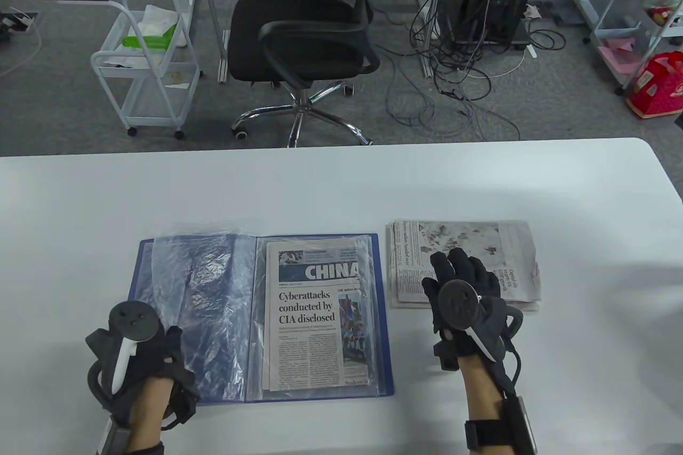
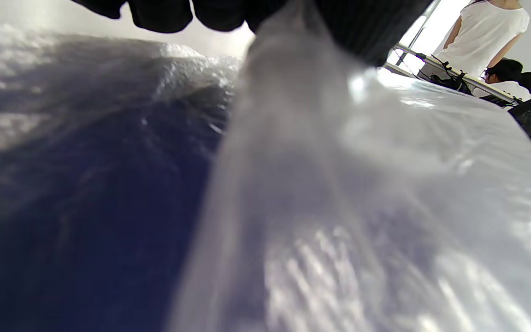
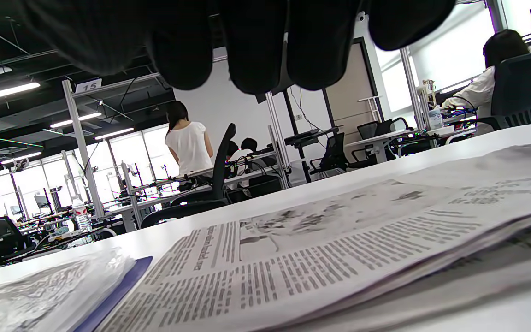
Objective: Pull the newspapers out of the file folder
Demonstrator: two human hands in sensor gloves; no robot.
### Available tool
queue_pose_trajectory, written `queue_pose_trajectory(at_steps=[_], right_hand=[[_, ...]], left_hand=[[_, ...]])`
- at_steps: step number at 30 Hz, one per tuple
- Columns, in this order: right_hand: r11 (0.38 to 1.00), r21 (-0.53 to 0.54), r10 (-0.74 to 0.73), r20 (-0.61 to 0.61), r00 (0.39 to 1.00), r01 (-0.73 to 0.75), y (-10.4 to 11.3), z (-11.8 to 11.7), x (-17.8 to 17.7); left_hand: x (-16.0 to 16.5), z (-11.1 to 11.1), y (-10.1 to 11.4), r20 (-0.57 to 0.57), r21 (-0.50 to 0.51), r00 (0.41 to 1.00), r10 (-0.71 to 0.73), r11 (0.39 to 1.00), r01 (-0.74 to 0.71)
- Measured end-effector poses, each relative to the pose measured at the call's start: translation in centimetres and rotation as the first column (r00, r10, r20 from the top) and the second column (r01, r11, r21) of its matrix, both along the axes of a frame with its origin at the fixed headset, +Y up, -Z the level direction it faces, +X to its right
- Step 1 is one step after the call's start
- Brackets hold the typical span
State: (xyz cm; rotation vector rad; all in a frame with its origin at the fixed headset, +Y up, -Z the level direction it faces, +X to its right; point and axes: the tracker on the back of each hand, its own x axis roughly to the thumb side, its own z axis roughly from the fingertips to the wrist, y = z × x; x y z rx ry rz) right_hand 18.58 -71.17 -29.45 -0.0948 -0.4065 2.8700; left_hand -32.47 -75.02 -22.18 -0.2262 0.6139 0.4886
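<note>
Newspapers point(image 1: 463, 263) pile up under the flat, spread right hand point(image 1: 465, 301); left hand point(image 1: 140, 356) pinches a sleeve point(image 1: 205, 284); next, likely the folder's point(image 1: 385, 316) remaining paper point(image 1: 315, 316).

Two gloved hands reach in side by side, a tracker strapped to each: the left hand point(image 1: 141, 356) curls, fingers point(image 2: 164, 14) bunched, while the right hand point(image 1: 469, 297) lies palm down, fingers point(image 3: 256, 50) extended forward together.

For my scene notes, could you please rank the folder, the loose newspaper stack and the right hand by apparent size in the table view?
1. Folder, clearly largest.
2. Newspaper stack.
3. Right hand, though it lies nearer the camera, which enlarges it.
</note>
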Motion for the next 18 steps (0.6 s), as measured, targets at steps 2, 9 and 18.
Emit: queue_pose_trajectory(at_steps=[2, 9, 18], right_hand=[[1.000, 0.001, -0.003, 0.002, 1.000, 0.003, 0.1, 0.0, 0.1], [1.000, 0.015, -0.016, 0.005, 1.000, 0.016, 0.4, 0.0, 0.2], [1.000, 0.016, -0.015, 0.002, 1.000, 0.015, 0.3, 0.1, 0.2]], left_hand=[[-0.1, 0.1, 0.6, -0.007, 0.040, 1.000, 0.003, 0.999, -0.003], [-0.5, 1.8, 5.2, -0.041, 0.329, 0.998, 0.048, 0.944, -0.032], [6.1, 1.6, 8.3, 0.338, 0.516, 0.931, -0.135, 0.854, -0.063]])
